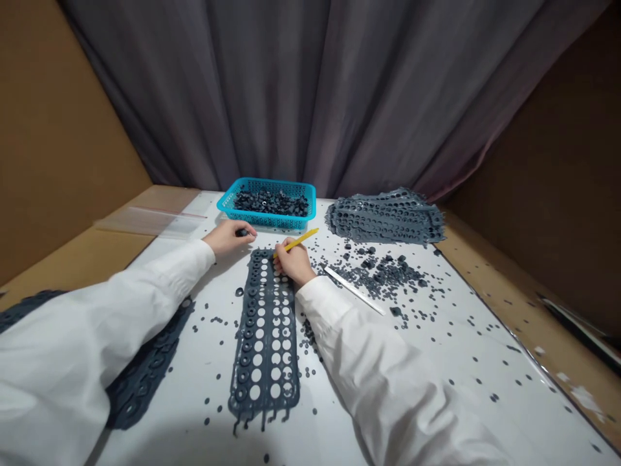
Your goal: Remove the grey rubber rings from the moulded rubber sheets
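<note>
My right hand (293, 262) is closed around a slim yellow pen-like tool (305, 237), whose lower tip is hidden by the fingers. It rests at the far end of a dark grey rubber sheet (268, 336) that has rows of round holes, with ring-shaped parts still down its left side. Just left of that far end, my left hand (228, 237) has its fingers curled over small black rubber pieces (241, 232). Behind the left hand stands a blue plastic basket (311, 206) holding many small black pieces.
Punched grey sheets (385, 217) are stacked at the back right. Small black discs (383, 275) lie scattered on the white tabletop (204, 388), near a white stick (355, 291). More rubber sheets (145, 375) lie under my left forearm, and a clear plastic bag (150, 221) lies back left.
</note>
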The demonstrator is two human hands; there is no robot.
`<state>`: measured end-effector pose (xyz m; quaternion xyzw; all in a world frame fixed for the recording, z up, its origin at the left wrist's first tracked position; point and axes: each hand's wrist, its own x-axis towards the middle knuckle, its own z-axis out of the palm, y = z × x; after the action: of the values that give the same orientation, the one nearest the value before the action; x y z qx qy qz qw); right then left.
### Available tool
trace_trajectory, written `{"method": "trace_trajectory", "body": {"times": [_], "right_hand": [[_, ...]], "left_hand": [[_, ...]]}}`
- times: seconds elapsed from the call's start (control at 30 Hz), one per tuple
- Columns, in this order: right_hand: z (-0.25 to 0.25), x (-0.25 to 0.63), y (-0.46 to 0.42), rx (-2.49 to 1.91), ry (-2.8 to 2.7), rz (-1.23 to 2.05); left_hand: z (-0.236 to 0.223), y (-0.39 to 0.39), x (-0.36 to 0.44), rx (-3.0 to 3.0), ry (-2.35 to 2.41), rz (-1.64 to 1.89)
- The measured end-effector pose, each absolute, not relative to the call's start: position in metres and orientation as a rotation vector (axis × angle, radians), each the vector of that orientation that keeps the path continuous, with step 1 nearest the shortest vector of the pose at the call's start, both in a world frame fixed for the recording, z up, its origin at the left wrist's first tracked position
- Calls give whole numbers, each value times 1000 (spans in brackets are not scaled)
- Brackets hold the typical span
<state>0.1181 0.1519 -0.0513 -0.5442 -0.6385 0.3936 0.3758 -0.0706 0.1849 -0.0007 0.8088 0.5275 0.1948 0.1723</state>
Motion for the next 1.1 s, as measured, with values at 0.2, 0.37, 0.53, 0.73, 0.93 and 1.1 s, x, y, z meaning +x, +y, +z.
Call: {"method": "trace_trajectory", "body": {"times": [0.2, 0.37, 0.53, 0.73, 0.93, 1.1], "right_hand": [[-51, 119, 153, -1360, -1638, 954], [-50, 117, 153, -1394, -1674, 874], [-52, 115, 155, -1422, -1686, 822], [-54, 116, 154, -1423, -1703, 770], [-46, 114, 153, -1475, -1746, 681], [-42, 113, 151, -1508, -1769, 645]], "left_hand": [[-12, 177, -51, 2338, 1372, 427], [-12, 185, -46, 2438, 1333, 290], [-12, 188, -40, 2568, 1312, 148], [-12, 189, -39, 2654, 1289, 70], [-10, 184, -37, 2732, 1211, 25], [-11, 180, -33, 2755, 1192, 21]]}}
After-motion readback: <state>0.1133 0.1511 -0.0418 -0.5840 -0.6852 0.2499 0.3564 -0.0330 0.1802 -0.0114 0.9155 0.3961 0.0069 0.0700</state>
